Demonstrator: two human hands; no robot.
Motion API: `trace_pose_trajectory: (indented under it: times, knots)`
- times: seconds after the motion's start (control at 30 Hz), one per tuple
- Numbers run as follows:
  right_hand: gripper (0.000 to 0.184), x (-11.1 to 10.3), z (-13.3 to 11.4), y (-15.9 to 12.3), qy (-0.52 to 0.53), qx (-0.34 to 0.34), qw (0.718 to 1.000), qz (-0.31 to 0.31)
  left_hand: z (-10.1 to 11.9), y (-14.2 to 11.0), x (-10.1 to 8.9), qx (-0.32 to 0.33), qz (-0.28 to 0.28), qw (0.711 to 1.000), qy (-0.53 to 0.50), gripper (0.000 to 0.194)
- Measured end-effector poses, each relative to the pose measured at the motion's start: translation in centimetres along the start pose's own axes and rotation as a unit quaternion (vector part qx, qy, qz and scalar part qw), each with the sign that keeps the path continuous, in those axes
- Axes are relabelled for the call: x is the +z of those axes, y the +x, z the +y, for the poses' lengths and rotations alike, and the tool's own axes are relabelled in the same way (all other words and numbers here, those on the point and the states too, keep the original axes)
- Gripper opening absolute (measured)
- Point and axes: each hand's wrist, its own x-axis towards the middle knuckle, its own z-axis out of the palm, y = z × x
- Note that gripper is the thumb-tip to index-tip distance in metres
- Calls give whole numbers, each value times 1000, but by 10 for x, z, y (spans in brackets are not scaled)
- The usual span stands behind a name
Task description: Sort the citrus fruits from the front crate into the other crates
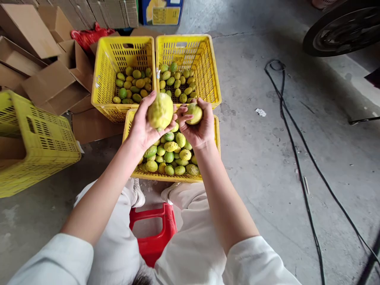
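My left hand (142,126) is closed around a large, bumpy yellow-green lemon (160,111). In my right hand (199,128) is a smaller green-yellow lemon (194,113), with the fingers curled round it. Both hands are raised over the near yellow crate (166,177), which holds many green and yellow lemons (170,146). Behind it two more yellow crates stand side by side: the far left crate (102,75) and the far right crate (208,67), each with lemons on its floor. My hands hide part of the near crate's contents.
Cardboard boxes (53,83) and a red plastic bag (90,35) lie at the left, beside another yellow crate (44,138). A red stool (157,241) is between my legs. Black cable (297,166) runs over the floor at right, below a wheel (341,29).
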Motion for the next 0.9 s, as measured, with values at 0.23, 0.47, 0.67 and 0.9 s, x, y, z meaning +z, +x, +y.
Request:
trace_pose_trajectory:
  times: [0.23, 0.47, 0.67, 0.9]
  knots:
    - [30, 3, 10, 4, 8, 96, 995, -36, -13, 9, -10, -9, 60, 998, 14, 29]
    - [22, 9, 7, 0, 44, 74, 996, -12, -8, 10, -9, 32, 94, 993, 60, 38]
    - [26, 18, 1, -9, 31, 42, 998, -21, 2, 10, -8, 84, 85, 992, 25, 39]
    - [36, 12, 13, -3, 14, 80, 996, -23, -14, 10, -7, 27, 30, 993, 113, 40]
